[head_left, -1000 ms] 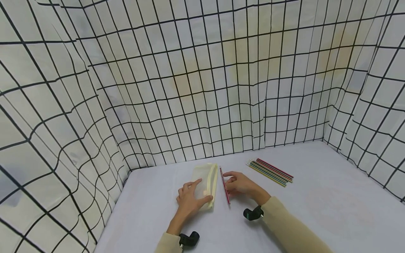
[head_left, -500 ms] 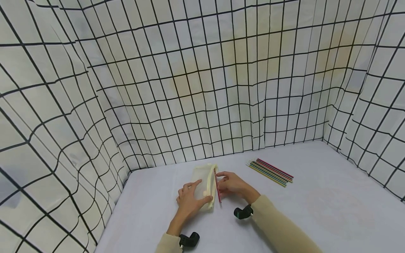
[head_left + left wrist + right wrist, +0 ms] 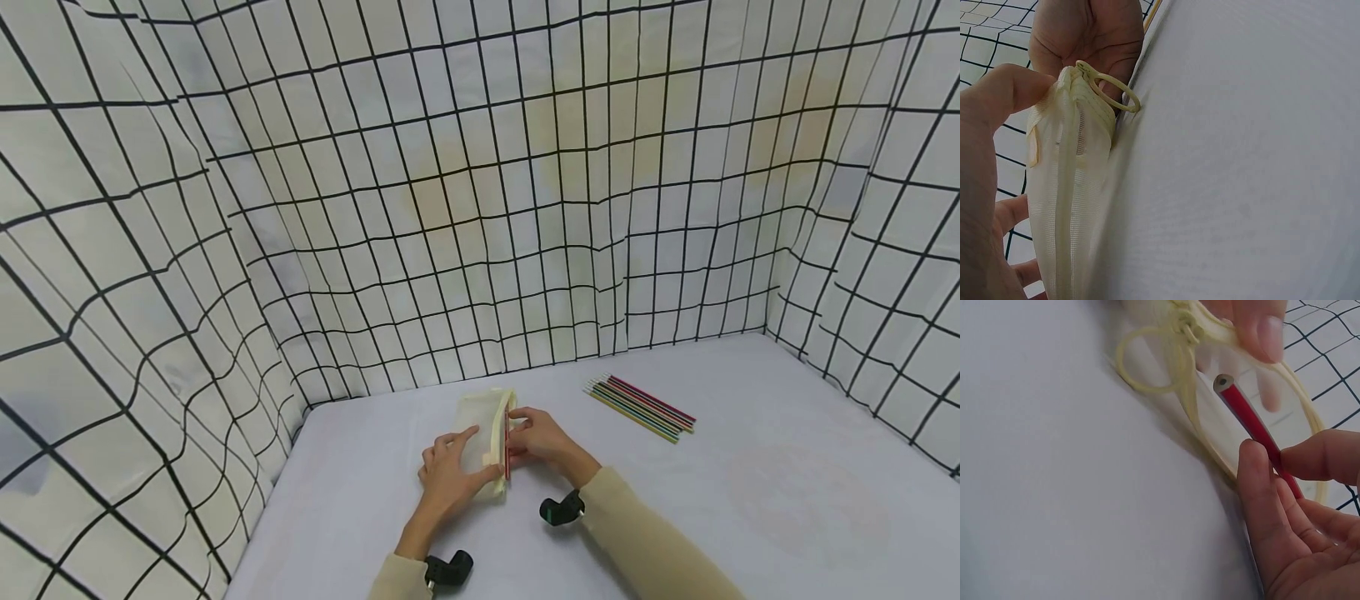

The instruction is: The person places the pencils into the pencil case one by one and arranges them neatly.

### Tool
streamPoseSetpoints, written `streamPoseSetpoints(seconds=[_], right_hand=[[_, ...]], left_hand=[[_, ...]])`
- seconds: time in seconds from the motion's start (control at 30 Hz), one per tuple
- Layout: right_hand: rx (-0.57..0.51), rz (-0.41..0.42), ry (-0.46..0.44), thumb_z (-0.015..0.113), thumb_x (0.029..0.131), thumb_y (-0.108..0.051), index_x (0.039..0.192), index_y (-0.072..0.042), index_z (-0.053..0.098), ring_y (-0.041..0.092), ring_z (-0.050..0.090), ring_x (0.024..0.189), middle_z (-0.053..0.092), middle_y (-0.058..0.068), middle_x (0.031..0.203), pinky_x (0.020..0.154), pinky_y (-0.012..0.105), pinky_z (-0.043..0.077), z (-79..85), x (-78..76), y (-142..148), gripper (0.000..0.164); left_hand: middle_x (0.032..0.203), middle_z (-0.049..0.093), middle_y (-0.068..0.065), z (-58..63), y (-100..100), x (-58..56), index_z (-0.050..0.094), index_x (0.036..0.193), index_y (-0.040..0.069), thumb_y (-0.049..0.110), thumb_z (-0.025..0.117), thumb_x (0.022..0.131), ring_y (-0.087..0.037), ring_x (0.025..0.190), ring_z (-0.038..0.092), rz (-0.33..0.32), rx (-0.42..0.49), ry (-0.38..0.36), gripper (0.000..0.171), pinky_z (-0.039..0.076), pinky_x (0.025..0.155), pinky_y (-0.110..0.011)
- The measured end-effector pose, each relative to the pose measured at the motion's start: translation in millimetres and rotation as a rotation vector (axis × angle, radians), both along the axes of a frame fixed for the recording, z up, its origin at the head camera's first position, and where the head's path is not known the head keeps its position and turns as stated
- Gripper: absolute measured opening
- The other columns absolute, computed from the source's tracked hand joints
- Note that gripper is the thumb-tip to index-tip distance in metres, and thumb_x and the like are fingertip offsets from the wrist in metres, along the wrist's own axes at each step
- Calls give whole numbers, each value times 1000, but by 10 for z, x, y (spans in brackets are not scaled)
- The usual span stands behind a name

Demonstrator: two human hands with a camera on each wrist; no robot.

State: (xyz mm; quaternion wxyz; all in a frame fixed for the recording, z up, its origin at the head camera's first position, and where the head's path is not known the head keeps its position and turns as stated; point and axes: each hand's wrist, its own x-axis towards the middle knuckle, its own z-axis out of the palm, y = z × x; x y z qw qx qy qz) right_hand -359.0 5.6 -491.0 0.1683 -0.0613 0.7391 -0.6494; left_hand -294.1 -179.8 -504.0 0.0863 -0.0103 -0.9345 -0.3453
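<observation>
A pale yellow zip mesh pouch (image 3: 477, 408) lies on the table under my left hand (image 3: 448, 471). That hand holds it with the fingers spread over its side and the thumb (image 3: 1019, 90) at the zip edge. My right hand (image 3: 546, 437) pinches a red pencil (image 3: 1250, 415) between thumb and fingers at the pouch's mouth. In the right wrist view the zip edges part around the pencil, whose blunt end points toward the zip's pull ring (image 3: 1124, 359). From the head, only a thin red strip of it shows along the opening.
Several coloured pencils (image 3: 637, 408) lie side by side on the white table (image 3: 750, 500), to the right of my right hand. A white cloth with a black grid (image 3: 480, 275) encloses the back and sides. Black wrist cameras (image 3: 561, 508) sit at both cuffs.
My right hand has moved left with the red pencil, from beside the pouch into its opening, the pencil turning more in line with the zip. My left hand and the pouch stay put.
</observation>
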Motion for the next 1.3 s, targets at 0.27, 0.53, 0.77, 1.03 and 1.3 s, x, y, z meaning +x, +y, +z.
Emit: streamPoseSetpoints(seconds=[0.27, 0.53, 0.77, 1.03, 1.3], right_hand=[[-2, -25, 8, 65, 88, 6, 148, 2, 45, 18, 70, 74, 66, 16, 105, 66, 32, 61, 1, 29, -93, 63], [9, -51, 17, 61, 83, 11, 132, 4, 57, 15, 66, 67, 63, 10, 93, 61, 28, 59, 31, 61, -109, 49], [9, -43, 57, 61, 85, 9, 129, 3, 60, 15, 66, 69, 66, 10, 92, 63, 28, 59, 38, 47, 1, 44], [93, -52, 114, 62, 89, 4, 130, 1, 60, 16, 68, 71, 66, 9, 90, 65, 30, 61, 67, 16, 188, 41], [156, -89, 153, 63, 91, 3, 132, 0, 60, 16, 67, 72, 64, 9, 89, 68, 31, 61, 92, -34, 451, 41]], left_hand=[[147, 45, -18, 10, 8, 7, 54, 148, 24, 58, 80, 77, -42, 131, 34, 7, 6, 0, 82, 27, 101, -66], [146, 45, -17, -1, 17, 4, 55, 147, 24, 57, 80, 76, -42, 130, 34, 8, 8, 6, 82, 27, 100, -65], [146, 44, -17, -11, 7, -2, 55, 147, 25, 56, 80, 76, -41, 131, 33, 8, 13, 6, 81, 26, 101, -64], [146, 45, -15, -10, -1, 5, 55, 146, 27, 56, 80, 75, -40, 131, 34, 8, 31, 6, 82, 26, 102, -64], [146, 44, -16, -11, -2, 0, 55, 147, 27, 56, 80, 75, -41, 132, 33, 4, 29, 2, 81, 25, 103, -65]])
